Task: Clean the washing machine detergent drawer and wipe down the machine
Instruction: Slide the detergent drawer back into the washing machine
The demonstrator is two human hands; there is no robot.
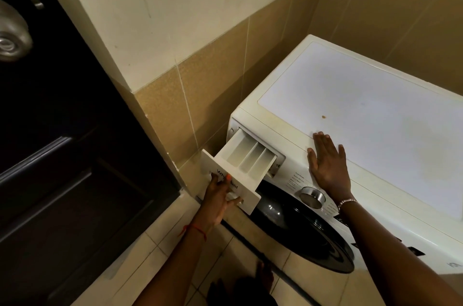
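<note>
Home laundry corner: washing machine [350,130], tiled walls [250,60].

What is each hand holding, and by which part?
The left hand grips the detergent drawer by its front panel; the right hand lies flat on the washing machine.

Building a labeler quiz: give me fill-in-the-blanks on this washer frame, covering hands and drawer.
The left hand grips the detergent drawer, pulled partly ____ of the washing machine.
The right hand lies flat on the machine's ____ surface.
The drawer shows ____ compartments.
Missing: out; top; three.
</note>
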